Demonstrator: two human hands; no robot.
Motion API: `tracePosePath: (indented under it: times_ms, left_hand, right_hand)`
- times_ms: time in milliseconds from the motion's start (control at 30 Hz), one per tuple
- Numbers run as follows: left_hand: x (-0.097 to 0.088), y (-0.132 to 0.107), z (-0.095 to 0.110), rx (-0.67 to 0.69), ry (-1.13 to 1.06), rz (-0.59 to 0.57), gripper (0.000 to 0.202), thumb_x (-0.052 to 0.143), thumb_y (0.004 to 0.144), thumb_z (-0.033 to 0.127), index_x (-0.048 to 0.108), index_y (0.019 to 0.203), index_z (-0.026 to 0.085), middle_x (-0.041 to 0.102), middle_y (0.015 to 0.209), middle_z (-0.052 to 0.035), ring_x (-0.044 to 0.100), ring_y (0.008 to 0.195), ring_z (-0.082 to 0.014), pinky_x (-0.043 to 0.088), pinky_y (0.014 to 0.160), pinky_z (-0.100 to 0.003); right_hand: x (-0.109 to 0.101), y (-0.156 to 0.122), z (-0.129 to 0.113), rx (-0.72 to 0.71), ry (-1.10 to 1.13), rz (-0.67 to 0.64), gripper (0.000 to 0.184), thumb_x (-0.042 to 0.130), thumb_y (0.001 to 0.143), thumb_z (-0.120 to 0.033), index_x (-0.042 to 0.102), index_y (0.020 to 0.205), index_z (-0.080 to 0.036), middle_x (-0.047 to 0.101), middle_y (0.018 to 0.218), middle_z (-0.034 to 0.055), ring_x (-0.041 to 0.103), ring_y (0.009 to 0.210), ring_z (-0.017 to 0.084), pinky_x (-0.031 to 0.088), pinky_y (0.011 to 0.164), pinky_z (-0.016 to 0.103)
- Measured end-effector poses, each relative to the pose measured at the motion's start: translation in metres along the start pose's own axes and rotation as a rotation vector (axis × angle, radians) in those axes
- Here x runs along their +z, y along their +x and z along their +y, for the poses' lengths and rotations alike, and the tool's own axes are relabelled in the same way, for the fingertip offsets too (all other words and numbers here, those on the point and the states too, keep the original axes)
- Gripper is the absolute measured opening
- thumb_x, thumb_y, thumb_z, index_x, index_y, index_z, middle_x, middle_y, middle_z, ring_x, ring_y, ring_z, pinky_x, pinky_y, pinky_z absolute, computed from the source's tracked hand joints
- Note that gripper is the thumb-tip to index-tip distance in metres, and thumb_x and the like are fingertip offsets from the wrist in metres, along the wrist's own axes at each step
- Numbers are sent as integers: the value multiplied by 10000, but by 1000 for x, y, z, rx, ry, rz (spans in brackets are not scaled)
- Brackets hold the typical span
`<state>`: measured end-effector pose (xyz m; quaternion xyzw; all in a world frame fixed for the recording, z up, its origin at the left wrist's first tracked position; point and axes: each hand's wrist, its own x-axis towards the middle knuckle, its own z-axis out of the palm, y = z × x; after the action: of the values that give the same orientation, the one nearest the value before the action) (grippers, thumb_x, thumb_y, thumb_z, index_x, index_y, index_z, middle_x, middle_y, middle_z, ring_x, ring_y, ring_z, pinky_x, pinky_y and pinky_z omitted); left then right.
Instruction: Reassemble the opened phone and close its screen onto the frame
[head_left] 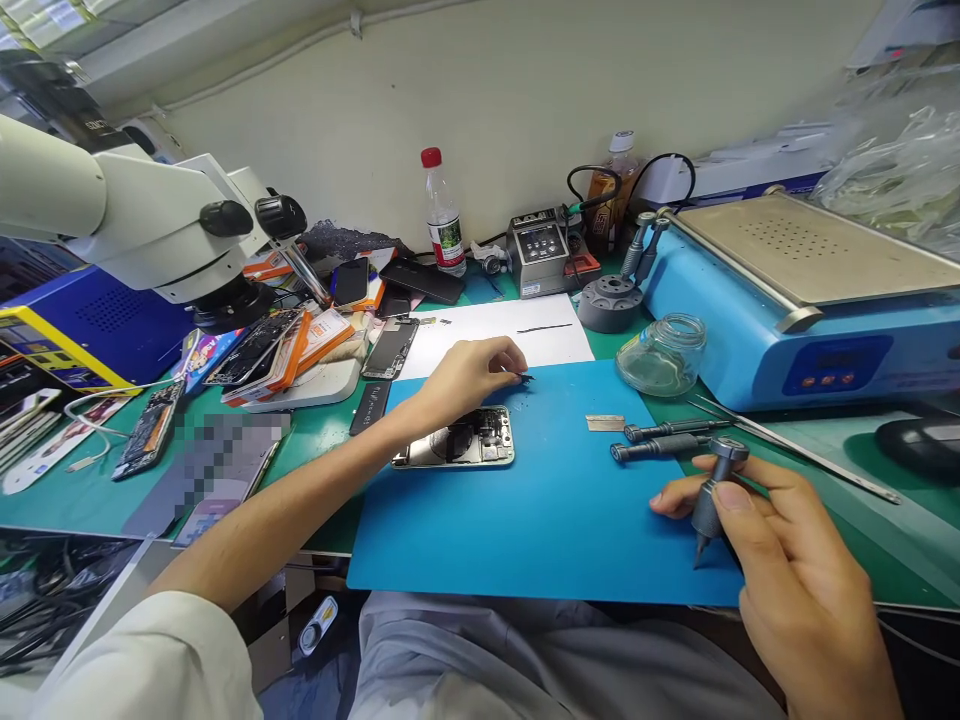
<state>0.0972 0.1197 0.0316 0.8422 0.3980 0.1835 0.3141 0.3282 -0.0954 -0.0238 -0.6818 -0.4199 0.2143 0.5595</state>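
Note:
My left hand reaches over the blue mat with thumb and fingers closed at a small black part, whose kind is too small to make out. Beneath that wrist lies an opened phone, its inner boards and round dark area showing, partly covered by the forearm. At the mat's right side my right hand is wrapped round a short grey screwdriver, tip pointing down above the mat. Two more screwdrivers lie just beyond it, beside a small flat metal piece.
A microscope overhangs the left side, above stacked phones and boxes. Behind the mat are white paper, a soldering station and a bottle. A glass jar, tweezers and a blue heating plate stand or lie right.

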Motion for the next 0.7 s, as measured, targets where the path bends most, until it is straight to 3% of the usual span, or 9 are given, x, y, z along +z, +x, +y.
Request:
tracePosePath:
  times_ms: [167,367,567,700]
  left_hand:
    - [-12,-1,-7,-29,-92,61,233,743,1052,367,727,1146,154,757,1107,-55,745,980,-199,651,908,-412]
    - [-26,-14,-21,-96,-298,-1,247,754,1046,338,706,1200,151,754,989,-21,738,820,-161,654,795,-349]
    - [-34,-37,-22,-155,-445,-55,236,748,1052,358,752,1156,145,789,994,-36,774,902,-182,666,889,-395]
    - [-40,-55,-26,-208,-486,-39,274,735,1058,405,772,1139,145,811,1018,-52,792,919,-190,672,912,-411]
  right_hand:
    - [1,1,4,-30,-10,-3,425,635,1011,-687,727,1166,-302,804,938,16,748,919,222,581,799,322]
    - [0,1,3,-18,-41,25,442,639,993,-703,749,1138,-300,800,921,22,749,905,229,604,800,325]
    - [1,2,3,35,-44,21,484,653,958,-733,736,1158,-299,805,948,24,766,983,274,610,886,380]
    - [2,2,2,78,-37,50,461,692,920,-722,759,1072,-293,807,946,13,759,1013,272,610,929,350]
